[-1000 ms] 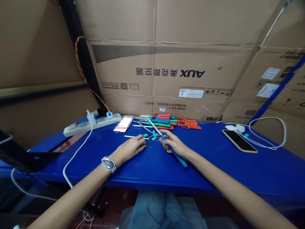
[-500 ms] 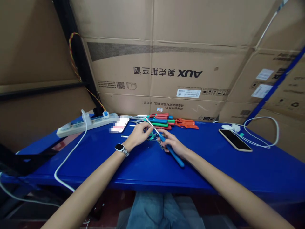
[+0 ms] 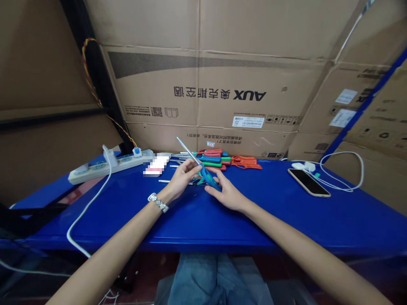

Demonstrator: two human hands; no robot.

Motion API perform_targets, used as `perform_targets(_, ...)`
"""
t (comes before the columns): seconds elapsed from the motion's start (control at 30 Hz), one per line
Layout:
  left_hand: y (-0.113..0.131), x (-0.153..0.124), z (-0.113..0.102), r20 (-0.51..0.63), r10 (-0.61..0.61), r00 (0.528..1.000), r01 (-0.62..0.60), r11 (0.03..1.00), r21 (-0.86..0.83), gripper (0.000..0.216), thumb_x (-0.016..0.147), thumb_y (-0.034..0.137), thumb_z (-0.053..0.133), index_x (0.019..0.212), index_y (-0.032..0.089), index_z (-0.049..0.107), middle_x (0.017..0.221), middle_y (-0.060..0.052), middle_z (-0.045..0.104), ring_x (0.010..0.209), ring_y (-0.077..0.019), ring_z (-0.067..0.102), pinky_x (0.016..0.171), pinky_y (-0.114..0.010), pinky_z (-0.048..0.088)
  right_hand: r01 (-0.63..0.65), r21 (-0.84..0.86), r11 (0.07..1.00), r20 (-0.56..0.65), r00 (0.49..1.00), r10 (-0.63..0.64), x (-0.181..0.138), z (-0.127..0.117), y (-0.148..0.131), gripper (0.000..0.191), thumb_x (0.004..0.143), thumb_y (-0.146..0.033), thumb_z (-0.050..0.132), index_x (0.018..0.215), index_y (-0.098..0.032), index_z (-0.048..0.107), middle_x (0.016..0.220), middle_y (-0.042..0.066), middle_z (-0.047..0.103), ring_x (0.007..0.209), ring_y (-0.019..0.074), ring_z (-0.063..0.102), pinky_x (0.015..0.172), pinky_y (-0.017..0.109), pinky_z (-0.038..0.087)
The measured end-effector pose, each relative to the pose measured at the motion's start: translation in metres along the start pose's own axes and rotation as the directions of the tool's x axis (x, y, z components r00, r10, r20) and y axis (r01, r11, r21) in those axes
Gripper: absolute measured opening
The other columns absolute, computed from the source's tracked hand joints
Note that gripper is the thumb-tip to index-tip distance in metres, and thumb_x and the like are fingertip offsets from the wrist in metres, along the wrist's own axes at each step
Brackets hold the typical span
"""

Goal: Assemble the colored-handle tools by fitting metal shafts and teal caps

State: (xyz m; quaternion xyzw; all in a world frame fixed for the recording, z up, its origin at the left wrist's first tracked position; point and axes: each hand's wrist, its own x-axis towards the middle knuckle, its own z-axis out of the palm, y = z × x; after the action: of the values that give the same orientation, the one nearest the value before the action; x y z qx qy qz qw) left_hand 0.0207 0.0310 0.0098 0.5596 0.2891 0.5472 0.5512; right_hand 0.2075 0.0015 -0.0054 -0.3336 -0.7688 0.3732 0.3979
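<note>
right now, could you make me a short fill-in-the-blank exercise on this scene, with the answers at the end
1. The left hand and right hand are on a tool with a metal shaft and a mostly ____ handle.
2. On the table, the phone lies toward the person's ____ side.
3. The power strip lies toward the person's ____ side.
4. The large Latin letters on the cardboard spell ____.

Missing words: blue; right; left; AUX.

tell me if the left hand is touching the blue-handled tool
Touching. The head view shows the left hand pinching the blue-handled tool partway along its length, with no gap between them.
</note>
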Motion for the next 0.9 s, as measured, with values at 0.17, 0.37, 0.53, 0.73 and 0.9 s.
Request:
perform_targets(0.17,0.003,-0.003,0.001,0.044,-0.078,0.996,0.084,0.984,-0.16,0.035,0.072,0.03,0.082,0.101,0.017,0.066,0.096,-0.003,0.067,0.087,-0.0146,0.065,0.077,-0.026,0.051,-0.025,-0.07,0.997,-0.066,0.998,0.02,-0.002,-0.002,-0.003,0.035,0.091,-0.039,0.058,0.12,-0.021,0.058,0.094,0.003,0.068,0.087,0.0188,0.064,0.08,0.033,0.05)
perform_targets(0.37,0.001,-0.006,0.005,0.126,-0.104,0.987,0.123,0.981,-0.151,0.036,0.068,0.023,0.084,0.099,0.017,0.068,0.095,-0.003,0.067,0.083,-0.0145,0.065,0.077,-0.026,0.05,-0.017,-0.074,0.997,-0.108,0.994,0.009,-0.001,0.001,-0.002,0.032,0.086,-0.037,0.064,0.112,-0.019,0.059,0.095,0.003,0.07,0.082,0.0169,0.063,0.079,0.031,0.048)
perform_targets(0.53,0.01,-0.01,-0.006,0.06,-0.099,0.993,0.101,0.995,-0.017,0.039,0.068,0.029,0.085,0.1,0.017,0.066,0.092,-0.003,0.069,0.082,-0.0147,0.064,0.074,-0.026,0.048,-0.067,-0.165,0.984,-0.088,0.995,0.052,-0.006,-0.008,-0.003,0.033,0.08,-0.038,0.07,0.104,-0.017,0.061,0.086,0.002,0.068,0.073,0.0161,0.059,0.07,0.029,0.045)
perform_targets(0.73,0.032,-0.048,-0.043,0.081,-0.178,0.981,0.068,0.699,0.712,0.042,0.085,0.052,0.065,0.065,0.016,0.059,0.062,-0.001,0.061,0.06,-0.0136,0.054,0.059,-0.026,0.041,-0.034,-0.361,0.932,0.114,0.99,0.08,-0.017,-0.023,-0.015,0.029,0.092,-0.045,0.056,0.096,-0.019,0.067,0.085,0.002,0.07,0.074,0.0174,0.062,0.072,0.028,0.042)
perform_targets(0.9,0.048,-0.072,-0.037,0.263,0.1,0.96,-0.281,0.361,0.889,0.029,0.088,0.047,0.064,0.08,0.019,0.06,0.081,-0.002,0.064,0.077,-0.018,0.059,0.072,-0.03,0.046,0.012,-0.603,0.797,0.206,0.968,0.141,-0.019,-0.013,-0.025,0.031,0.094,-0.05,0.052,0.098,-0.023,0.066,0.08,0.002,0.07,0.075,0.0203,0.065,0.072,0.029,0.04)
